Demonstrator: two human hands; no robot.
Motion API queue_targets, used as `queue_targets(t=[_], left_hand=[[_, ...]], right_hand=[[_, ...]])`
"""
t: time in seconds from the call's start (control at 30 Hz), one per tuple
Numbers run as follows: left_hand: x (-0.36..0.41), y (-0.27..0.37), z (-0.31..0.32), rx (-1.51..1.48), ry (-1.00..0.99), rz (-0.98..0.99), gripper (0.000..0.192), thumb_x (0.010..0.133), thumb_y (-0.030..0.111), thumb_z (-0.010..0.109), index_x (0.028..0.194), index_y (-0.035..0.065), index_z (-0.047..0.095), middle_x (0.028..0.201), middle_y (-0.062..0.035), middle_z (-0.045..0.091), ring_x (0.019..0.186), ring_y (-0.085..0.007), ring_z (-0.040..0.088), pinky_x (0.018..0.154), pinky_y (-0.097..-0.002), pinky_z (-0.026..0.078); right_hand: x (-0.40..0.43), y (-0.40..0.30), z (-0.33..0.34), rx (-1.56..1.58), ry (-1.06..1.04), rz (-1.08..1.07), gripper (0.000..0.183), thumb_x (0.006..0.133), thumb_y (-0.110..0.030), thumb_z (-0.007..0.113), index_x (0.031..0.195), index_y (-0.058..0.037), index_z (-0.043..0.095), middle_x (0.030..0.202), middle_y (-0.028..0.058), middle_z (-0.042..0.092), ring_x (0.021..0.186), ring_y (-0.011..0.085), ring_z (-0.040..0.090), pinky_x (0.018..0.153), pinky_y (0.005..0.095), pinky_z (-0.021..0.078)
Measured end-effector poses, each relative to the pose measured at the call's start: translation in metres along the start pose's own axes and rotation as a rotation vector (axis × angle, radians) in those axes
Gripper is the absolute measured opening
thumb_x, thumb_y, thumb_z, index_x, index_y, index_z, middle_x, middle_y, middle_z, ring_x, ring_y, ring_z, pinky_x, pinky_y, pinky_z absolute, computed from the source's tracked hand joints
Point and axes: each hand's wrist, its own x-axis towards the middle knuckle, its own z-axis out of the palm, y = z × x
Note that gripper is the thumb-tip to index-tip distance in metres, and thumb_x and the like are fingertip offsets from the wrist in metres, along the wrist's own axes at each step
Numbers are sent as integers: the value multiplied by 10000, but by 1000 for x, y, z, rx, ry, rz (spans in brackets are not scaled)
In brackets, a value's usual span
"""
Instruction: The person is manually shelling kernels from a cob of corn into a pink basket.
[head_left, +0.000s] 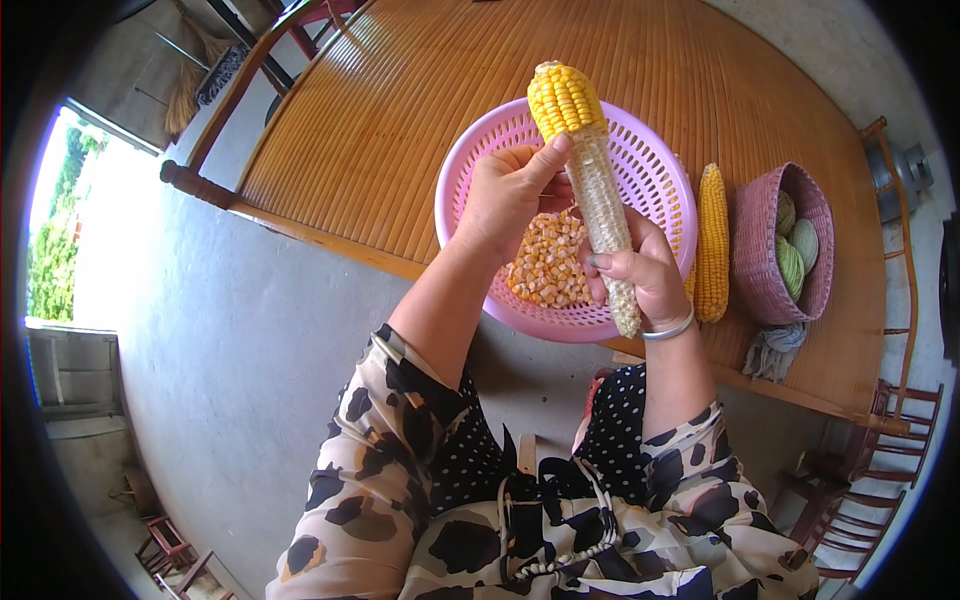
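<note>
My right hand (637, 274) grips the stripped lower part of a corn cob (600, 187), which is tilted with its kernel-covered tip pointing away from me. The yellow kernels remain only on that far end. Just below them, the thumb of my left hand (517, 180) presses on the cob at the edge of the kernels; its other fingers are partly hidden behind the cob. Both hands are over a pink plastic basket (461, 176) with slotted sides. Loose corn kernels (551, 262) lie heaped inside it, towards my side.
Right of the basket, a full ear of corn (712, 240) lies on the slatted bamboo bed (390, 135), with another partly hidden beside it. Further right are a woven pink basket (757, 240) holding yarn balls (791, 262) and a grey cloth (776, 352). Wooden chairs (862, 510) stand lower right.
</note>
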Motion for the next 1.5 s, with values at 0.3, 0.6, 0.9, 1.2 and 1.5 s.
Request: queue_targets(t=[0.3,0.6,0.9,1.2,1.5], left_hand=[[1,-7,0,42,3,64,303,868,300,646,822,2,615,708,-46,612,603,-102,574,581,-229,492],[1,0,-1,127,22,27,300,921,268,526,880,-15,616,721,-41,604,616,-98,559,566,-238,478],[0,3,-1,124,-70,106,258,928,168,459,909,-40,610,740,-45,608,627,-93,550,565,-235,465],[-2,3,-2,45,169,130,115,851,30,584,943,-36,605,771,-55,625,645,-90,563,576,-211,473],[-1,2,-1,-337,52,-16,112,843,35,569,945,-7,586,777,-62,608,637,-115,563,577,-235,482]], right_hand=[[1,0,3,-73,22,5,538,701,-97,591,1204,25,443,782,67,554,526,111,550,486,218,489],[4,7,10,-292,98,-145,521,700,-39,582,1202,27,458,823,55,553,592,105,540,507,225,461],[2,4,0,-223,80,-119,525,703,-5,581,1211,43,456,923,47,542,706,89,547,591,217,481],[7,12,8,-491,161,-176,488,695,-6,590,1168,55,485,911,61,550,736,96,554,607,224,481],[2,4,-3,28,58,-79,463,693,-64,591,1132,39,483,762,73,560,531,136,556,492,243,487]])
